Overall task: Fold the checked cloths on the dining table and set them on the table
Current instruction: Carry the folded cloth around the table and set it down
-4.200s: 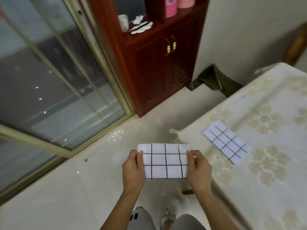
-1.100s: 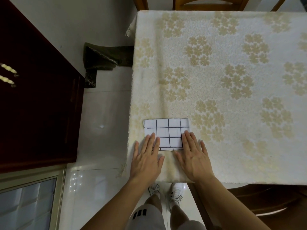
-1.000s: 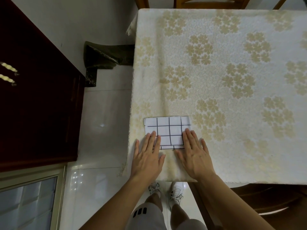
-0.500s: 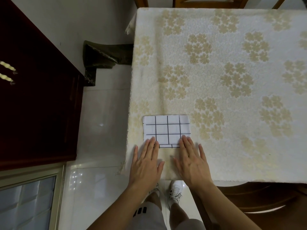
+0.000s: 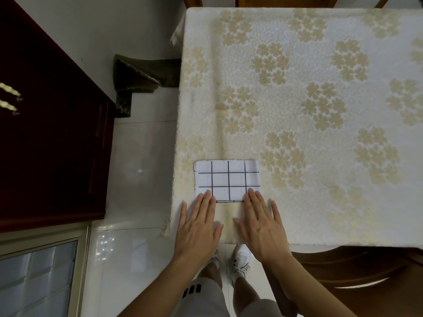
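The fingers (image 5: 207,202) of the left hand (image 5: 198,227) are held straight and close together, flat on the table, and only their tips are laid over the near left corner of the folded checked cloth (image 5: 227,180). The fingers (image 5: 254,200) of the right hand (image 5: 261,225) are likewise stretched out and a little spread, their tips resting on the near right corner of the same cloth. Nothing is gripped or pinched by either hand; both palms are turned down onto the tablecloth (image 5: 320,110), just near of the cloth.

The checked cloth is seen as a white rectangle crossed by thin dark lines. It is laid flat on the near left part of the dining table, close to the table's left edge and not far from its near edge. Its long axis runs left to right, parallel to the near edge of the table, and its short sides face left and right. A doubled edge is visible along its near side, between the two hands.

The table is covered by a pale tablecloth patterned with beige flowers. A dark red cabinet (image 5: 52,133) is placed to the left across a strip of glossy white floor (image 5: 142,168). A wooden chair (image 5: 357,273) is tucked in at the near right, and white shoes (image 5: 240,259) are seen below the hands.
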Tool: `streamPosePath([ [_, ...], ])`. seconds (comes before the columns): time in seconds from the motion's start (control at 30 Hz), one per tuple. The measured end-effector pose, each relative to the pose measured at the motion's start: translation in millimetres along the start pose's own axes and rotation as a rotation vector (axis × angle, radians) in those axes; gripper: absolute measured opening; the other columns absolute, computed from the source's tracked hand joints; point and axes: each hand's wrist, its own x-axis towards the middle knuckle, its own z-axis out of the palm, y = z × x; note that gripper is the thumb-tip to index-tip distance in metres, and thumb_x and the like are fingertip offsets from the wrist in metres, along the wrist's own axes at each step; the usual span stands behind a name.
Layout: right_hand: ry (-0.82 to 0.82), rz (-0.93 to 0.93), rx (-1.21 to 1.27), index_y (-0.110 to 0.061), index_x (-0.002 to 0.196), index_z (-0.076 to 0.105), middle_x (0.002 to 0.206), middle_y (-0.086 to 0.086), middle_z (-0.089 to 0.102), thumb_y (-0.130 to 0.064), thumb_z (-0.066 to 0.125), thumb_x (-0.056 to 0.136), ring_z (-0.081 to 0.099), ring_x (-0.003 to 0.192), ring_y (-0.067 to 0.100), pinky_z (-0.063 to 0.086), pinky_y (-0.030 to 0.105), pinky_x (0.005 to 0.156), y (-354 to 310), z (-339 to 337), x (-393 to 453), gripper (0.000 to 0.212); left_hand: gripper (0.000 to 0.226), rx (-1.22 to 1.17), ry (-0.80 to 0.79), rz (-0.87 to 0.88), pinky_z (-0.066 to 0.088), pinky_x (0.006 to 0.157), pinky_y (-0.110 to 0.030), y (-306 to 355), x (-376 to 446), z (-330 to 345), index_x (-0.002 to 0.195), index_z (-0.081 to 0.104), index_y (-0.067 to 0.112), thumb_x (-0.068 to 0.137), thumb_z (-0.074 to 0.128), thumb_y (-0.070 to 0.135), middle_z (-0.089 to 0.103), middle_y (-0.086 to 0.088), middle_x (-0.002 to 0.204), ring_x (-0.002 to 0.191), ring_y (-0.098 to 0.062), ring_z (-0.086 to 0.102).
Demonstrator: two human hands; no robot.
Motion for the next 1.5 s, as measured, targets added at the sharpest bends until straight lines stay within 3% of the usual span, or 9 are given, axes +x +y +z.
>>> streamPosePath([
  [0.27,0.014,0.002,0.021,-0.008,0.156,0.018,0.165,0.010,0.012,-0.053,0.022,0.104,0.006,0.153,0.022,0.018,0.051,0.122,1,-1,-6,0.069,0.069,-0.015,0.019,-0.024,0.015,0.118,-0.054,1,-7,-2,0.157,0.015,0.012,0.100,0.026,0.049,0.009,-0.008,0.166,0.153,-0.024,0.007],
  [0.43,-0.004,0.037,0.027,-0.006,0.156,0.017,0.164,0.012,0.014,-0.053,0.022,0.104,0.009,0.152,0.024,0.019,0.051,0.122,2,2,-11,0.070,0.070,-0.016,-0.010,-0.022,0.015,0.116,-0.052,1,-12,5,0.156,0.021,0.011,0.099,0.026,0.051,0.016,-0.009,0.165,0.152,-0.025,0.014],
  [0.6,-0.030,0.034,-0.009,-0.006,0.155,0.019,0.163,0.013,0.016,-0.054,0.019,0.104,0.011,0.152,0.026,0.017,0.051,0.122,3,0,-10,0.070,0.070,-0.020,-0.020,-0.037,0.014,0.117,-0.053,4,-11,6,0.157,0.016,0.012,0.099,0.024,0.052,0.012,-0.007,0.166,0.153,-0.023,0.009],
  [0.83,0.070,0.052,0.050,-0.007,0.156,0.018,0.164,0.008,0.014,-0.055,0.021,0.102,0.014,0.152,0.021,0.017,0.047,0.121,7,-19,23,0.073,0.068,-0.035,0.066,-0.025,0.015,0.122,-0.053,3,20,-15,0.156,0.016,0.011,0.100,0.023,0.049,0.012,-0.008,0.166,0.153,-0.023,0.007],
  [1.07,0.006,0.058,-0.005,-0.004,0.156,0.013,0.165,0.012,0.009,-0.060,0.015,0.100,0.012,0.152,0.026,0.008,0.049,0.122,21,-24,71,0.079,0.066,0.004,0.017,-0.035,0.003,0.124,-0.049,-10,69,-31,0.154,-0.007,0.013,0.098,0.002,0.046,-0.007,-0.003,0.165,0.153,-0.018,-0.007],
  [1.17,-0.013,0.062,0.003,-0.005,0.156,0.011,0.165,0.012,0.006,-0.060,0.012,0.099,0.008,0.153,0.025,0.006,0.049,0.122,22,-24,75,0.080,0.061,0.022,-0.036,-0.045,-0.002,0.124,-0.048,-13,75,-33,0.152,-0.014,0.013,0.102,0.004,0.043,-0.016,-0.002,0.164,0.152,-0.017,-0.014],
  [1.33,-0.012,0.055,0.044,-0.008,0.157,0.003,0.166,0.008,-0.002,-0.061,0.010,0.099,-0.001,0.153,0.021,0.002,0.048,0.122,22,-24,72,0.079,0.067,0.006,0.011,-0.039,0.004,0.124,-0.049,-15,72,-33,0.157,0.001,0.010,0.100,0.006,0.044,-0.007,-0.004,0.165,0.153,-0.018,-0.006],
  [1.5,0.083,0.069,0.074,-0.008,0.157,0.011,0.165,0.008,0.009,-0.059,0.018,0.101,0.010,0.152,0.021,0.013,0.048,0.123,18,-26,39,0.076,0.069,-0.030,0.101,0.038,0.019,0.122,-0.051,-10,35,-31,0.156,0.017,0.007,0.101,0.025,0.047,0.012,-0.008,0.165,0.153,-0.021,0.010],
])
